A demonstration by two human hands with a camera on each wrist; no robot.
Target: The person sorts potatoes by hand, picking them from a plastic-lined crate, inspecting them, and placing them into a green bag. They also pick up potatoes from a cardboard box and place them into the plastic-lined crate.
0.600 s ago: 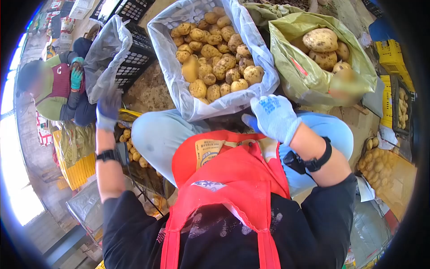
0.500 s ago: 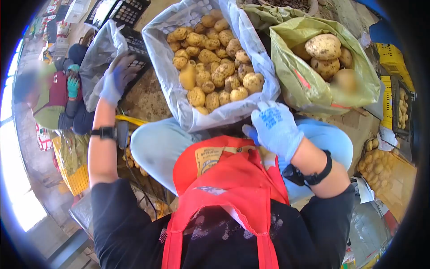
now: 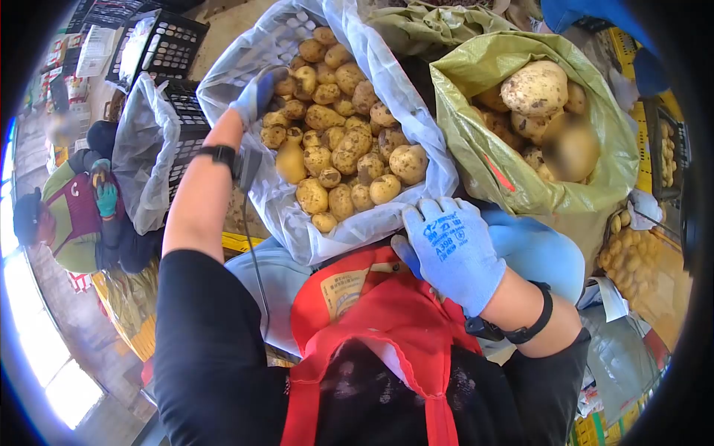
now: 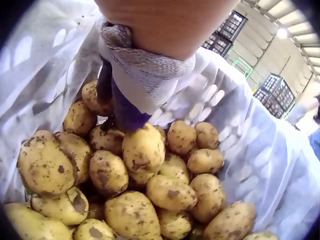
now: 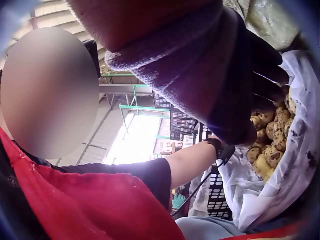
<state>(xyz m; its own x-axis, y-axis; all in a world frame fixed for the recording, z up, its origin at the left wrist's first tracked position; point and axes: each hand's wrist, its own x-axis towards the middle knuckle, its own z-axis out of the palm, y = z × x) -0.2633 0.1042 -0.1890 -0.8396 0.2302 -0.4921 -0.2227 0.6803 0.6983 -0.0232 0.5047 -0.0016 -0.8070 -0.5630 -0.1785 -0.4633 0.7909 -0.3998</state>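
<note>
Closest to you, at 6 o'clock in the head view, the red apron [image 3: 387, 312] covers your lap. Your right hand [image 3: 452, 249] lies just above it at 5 o'clock, back up; its gloved fingers [image 3: 435, 215] lie together and fairly straight, tips at the near rim of the white bag [image 3: 286, 223], and they hold nothing that shows. The white bag stands open between your knees, running from the centre towards 12 o'clock, and is filled with small potatoes [image 3: 349, 160]. Your left hand [image 3: 256, 93] is inside the bag at 11 o'clock, on the far left part of the heap. In the left wrist view its fingers [image 4: 127, 112] point down into the heap and one tip touches a potato [image 4: 143, 150]; you cannot tell whether they close round it. At 2 o'clock, touching the white bag's right side, the green bag [image 3: 476, 141] holds larger potatoes [image 3: 534, 88]. At 10 o'clock, beyond the white bag, black crates [image 3: 167, 48] stand, and a second person [image 3: 74, 215] sits at 9 o'clock
</note>
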